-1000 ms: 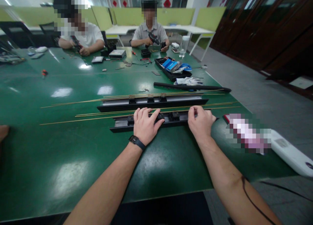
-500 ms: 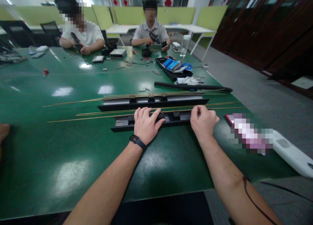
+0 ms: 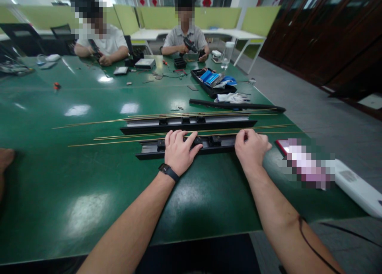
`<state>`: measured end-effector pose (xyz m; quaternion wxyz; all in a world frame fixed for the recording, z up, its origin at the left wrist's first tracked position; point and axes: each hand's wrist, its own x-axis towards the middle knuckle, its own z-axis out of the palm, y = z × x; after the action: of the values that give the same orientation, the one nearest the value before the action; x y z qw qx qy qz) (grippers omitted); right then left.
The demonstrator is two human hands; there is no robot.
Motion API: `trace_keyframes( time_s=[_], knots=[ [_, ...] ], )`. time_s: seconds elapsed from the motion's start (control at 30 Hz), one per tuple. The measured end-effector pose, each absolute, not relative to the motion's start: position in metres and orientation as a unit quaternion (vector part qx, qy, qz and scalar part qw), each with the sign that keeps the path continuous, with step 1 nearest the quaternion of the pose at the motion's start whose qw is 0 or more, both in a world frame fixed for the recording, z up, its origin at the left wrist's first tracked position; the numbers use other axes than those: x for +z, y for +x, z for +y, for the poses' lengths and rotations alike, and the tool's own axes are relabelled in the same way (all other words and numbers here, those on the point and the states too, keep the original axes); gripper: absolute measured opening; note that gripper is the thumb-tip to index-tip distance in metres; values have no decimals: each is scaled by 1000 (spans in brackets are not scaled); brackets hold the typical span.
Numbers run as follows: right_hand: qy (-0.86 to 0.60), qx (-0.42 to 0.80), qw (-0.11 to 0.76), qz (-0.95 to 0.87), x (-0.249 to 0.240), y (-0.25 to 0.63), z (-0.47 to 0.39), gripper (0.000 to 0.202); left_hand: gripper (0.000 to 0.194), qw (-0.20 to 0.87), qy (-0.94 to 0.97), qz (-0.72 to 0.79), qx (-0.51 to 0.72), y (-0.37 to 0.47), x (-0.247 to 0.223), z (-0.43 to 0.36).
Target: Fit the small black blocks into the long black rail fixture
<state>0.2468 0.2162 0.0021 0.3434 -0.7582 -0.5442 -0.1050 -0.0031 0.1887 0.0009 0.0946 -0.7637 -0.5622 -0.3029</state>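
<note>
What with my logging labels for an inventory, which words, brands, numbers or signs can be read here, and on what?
None can be read.
Red diamond signs: any characters too small.
White device: patch too blurred.
Blue packs: any print too blurred.
Red-edged item: pixelated.
Watch: face shows nothing legible.
Near black channel: no text visible.

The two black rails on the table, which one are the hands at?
The nearer rail: the left hand lies over its middle, the right hand at its right end; the farther rail has neither.
</note>
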Motion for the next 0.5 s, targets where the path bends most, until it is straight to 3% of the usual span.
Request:
trace_keyframes(
  time_s=[0.27, 0.5],
  knots=[
    [-697, -87, 353, -618, -2, 237, 213, 28, 45, 93, -762, -563, -305, -2, 1, 188],
    [-747, -110, 341, -560, 2, 245, 216, 31, 45, 98, -764, -561, -305, -3, 0, 189]
  ],
)
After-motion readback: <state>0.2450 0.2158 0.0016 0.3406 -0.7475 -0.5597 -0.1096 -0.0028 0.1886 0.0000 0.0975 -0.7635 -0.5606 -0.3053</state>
